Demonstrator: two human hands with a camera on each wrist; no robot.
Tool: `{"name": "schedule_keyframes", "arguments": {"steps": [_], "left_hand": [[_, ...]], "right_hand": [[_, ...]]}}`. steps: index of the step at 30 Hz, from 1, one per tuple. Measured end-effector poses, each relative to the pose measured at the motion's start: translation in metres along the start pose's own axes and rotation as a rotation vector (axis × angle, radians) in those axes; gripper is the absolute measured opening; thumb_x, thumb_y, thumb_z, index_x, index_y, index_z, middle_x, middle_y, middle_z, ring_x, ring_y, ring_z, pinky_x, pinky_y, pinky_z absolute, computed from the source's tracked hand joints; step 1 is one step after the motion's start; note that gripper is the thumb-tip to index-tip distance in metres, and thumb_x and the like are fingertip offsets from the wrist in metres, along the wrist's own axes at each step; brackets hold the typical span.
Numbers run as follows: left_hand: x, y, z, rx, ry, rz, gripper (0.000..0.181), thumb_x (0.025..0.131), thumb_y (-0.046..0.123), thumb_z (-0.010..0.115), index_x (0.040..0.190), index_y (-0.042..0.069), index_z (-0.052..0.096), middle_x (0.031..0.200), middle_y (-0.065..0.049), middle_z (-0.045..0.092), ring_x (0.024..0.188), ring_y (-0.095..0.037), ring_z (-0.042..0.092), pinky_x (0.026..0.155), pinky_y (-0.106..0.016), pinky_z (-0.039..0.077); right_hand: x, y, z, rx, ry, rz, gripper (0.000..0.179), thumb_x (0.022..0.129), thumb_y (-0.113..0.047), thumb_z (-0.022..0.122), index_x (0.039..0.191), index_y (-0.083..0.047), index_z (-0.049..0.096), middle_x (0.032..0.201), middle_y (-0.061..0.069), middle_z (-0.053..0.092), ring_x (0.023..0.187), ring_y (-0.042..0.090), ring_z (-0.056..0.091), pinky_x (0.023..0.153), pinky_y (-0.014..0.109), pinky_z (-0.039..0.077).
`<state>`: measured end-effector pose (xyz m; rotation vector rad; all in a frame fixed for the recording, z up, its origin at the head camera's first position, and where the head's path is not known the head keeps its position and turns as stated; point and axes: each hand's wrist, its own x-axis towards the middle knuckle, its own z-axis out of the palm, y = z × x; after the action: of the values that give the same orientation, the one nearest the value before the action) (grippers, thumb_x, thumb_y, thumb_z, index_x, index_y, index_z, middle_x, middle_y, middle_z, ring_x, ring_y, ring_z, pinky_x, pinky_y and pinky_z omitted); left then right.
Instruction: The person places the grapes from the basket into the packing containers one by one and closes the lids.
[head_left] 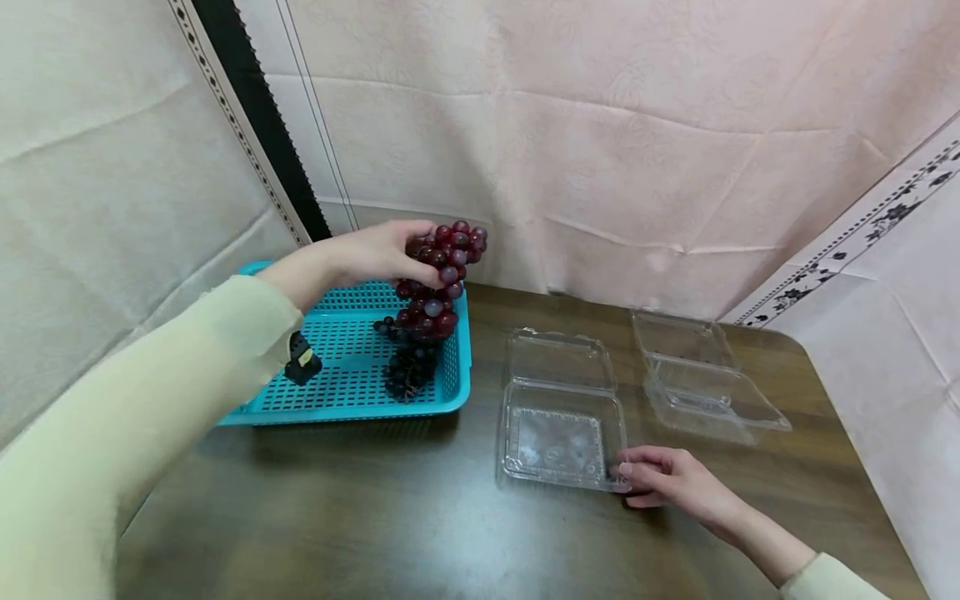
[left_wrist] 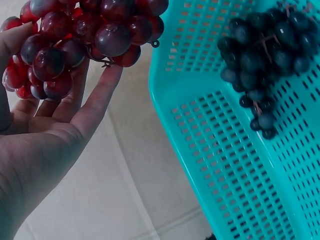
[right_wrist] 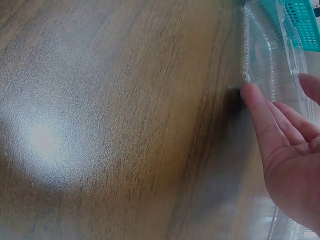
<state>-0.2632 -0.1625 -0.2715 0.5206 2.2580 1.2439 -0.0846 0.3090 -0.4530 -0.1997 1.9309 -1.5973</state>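
My left hand grips a bunch of red grapes, raised over the right end of a turquoise basket. In the left wrist view the fingers curl beneath the red berries. Below, a bunch of dark grapes lies in the basket. My right hand pinches the near right corner of an open clear plastic clamshell box, its thumb at the rim and its fingers along the outer wall. The lid of this box is folded back, away from me.
A second clear clamshell box stands open to the right, near the back. The wooden table ends at a pale cloth behind and at a rounded corner on the right. A black wrist device sits by the left sleeve.
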Motion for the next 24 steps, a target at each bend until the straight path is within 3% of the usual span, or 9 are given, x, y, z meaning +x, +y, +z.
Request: {"name": "schedule_keyframes", "arguments": {"steps": [15,24], "left_hand": [[0.033,0.027,0.048,0.01,-0.034,0.053,0.055,0.094,0.019,0.08,0.143,0.016,0.055,0.138,-0.007,0.063,0.126,-0.026,0.063,0.101,-0.048,0.058],[0.047,0.033,0.079,-0.033,-0.108,0.051,0.057,0.094,0.019,0.079,0.146,0.016,0.055,0.137,-0.008,0.064,0.123,-0.027,0.064,0.098,-0.046,0.059]], "right_hand": [[0.0,0.001,0.002,-0.009,0.028,-0.003,0.054,0.111,-0.016,0.06,0.146,0.023,0.046,0.142,0.034,0.061,0.109,0.015,0.075,0.091,0.042,0.064],[0.0,0.002,0.003,0.0,0.029,-0.003,0.056,0.112,-0.016,0.058,0.147,0.024,0.042,0.141,0.035,0.061,0.11,0.014,0.074,0.091,0.043,0.063]]}}
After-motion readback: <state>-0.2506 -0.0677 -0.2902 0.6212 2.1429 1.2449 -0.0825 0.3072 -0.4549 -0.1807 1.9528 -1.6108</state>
